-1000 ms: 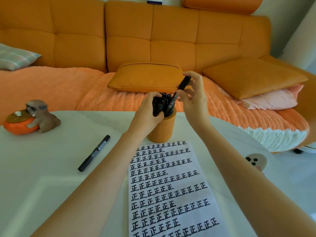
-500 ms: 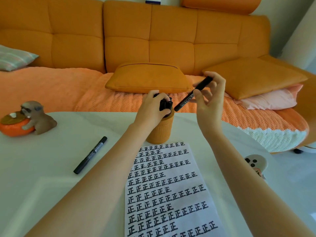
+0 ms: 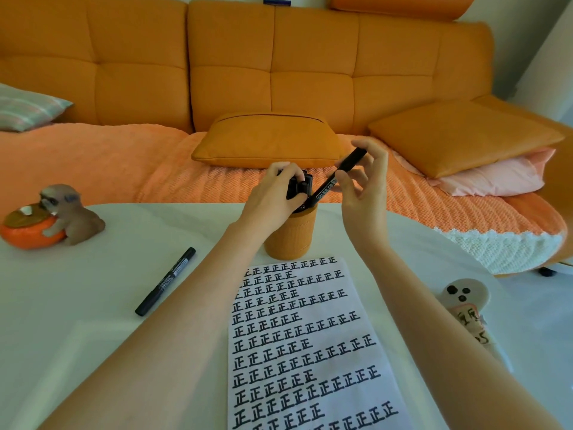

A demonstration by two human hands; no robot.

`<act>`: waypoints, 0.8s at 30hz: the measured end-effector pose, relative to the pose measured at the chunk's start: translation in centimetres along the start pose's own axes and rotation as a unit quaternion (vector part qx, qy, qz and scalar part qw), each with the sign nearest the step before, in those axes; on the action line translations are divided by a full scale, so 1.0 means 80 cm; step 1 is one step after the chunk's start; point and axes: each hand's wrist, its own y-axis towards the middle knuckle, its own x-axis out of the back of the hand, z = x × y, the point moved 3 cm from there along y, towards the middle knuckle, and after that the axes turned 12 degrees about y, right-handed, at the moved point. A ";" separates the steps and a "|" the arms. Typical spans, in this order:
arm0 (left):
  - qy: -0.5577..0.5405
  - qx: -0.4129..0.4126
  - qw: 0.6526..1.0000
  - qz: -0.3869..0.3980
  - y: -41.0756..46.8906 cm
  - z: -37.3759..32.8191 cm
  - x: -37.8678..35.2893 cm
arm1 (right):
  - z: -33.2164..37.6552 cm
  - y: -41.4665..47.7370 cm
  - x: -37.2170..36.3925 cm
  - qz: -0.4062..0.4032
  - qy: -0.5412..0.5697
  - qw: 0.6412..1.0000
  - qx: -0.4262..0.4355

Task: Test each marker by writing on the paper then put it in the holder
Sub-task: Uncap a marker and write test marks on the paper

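Marker point(image 3: 325, 190), black and slim, slants with its lower end at the mouth of the holder point(image 3: 290, 240) and its upper end leaning up and to the right of it. Whether the tip is already inside the holder I cannot tell. The right grip point(image 3: 366, 193) pinches the upper half between thumb and fingertips, a light hold that suits steering a thin barrel into a crowded opening.

The left grip point(image 3: 273, 197) is wrapped around the bunch of markers point(image 3: 300, 185) standing in the holder. It seems to press them toward the holder's left side, so that a gap opens on the right, and to steady the holder against tipping.

Just in front of the holder, the paper point(image 3: 304, 336) lies on the desk point(image 3: 93, 321), covered in rows of test marks. A loose marker point(image 3: 166, 282) lies well to the left of the holder and is probably not yet tested.
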 end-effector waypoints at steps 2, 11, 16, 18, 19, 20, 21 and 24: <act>-0.003 -0.009 1.000 0.023 0.002 0.002 0.000 | -0.004 0.001 0.000 0.005 -0.008 1.000 -0.007; -0.066 -0.022 0.996 0.061 0.002 0.004 0.000 | -0.014 0.012 -0.014 0.057 -0.049 0.996 -0.041; -0.092 0.003 0.996 0.021 0.000 0.003 -0.009 | -0.026 0.015 -0.022 0.129 -0.065 0.985 -0.089; -0.098 0.008 0.995 0.000 -0.001 0.002 -0.012 | -0.030 0.013 -0.022 0.128 -0.064 0.985 -0.101; -0.096 0.003 0.995 -0.004 -0.002 0.002 -0.014 | -0.033 0.013 -0.020 0.123 -0.071 0.985 -0.099; -0.093 -0.006 0.996 -0.005 -0.002 0.002 -0.016 | -0.034 0.013 -0.017 0.121 -0.081 0.985 -0.094; -0.091 -0.015 0.996 -0.003 -0.002 0.002 -0.017 | -0.036 0.014 -0.016 0.122 -0.092 0.984 -0.092; -0.079 -0.035 0.996 -0.006 -0.001 0.004 -0.021 | -0.036 0.014 -0.020 0.151 -0.103 0.978 -0.096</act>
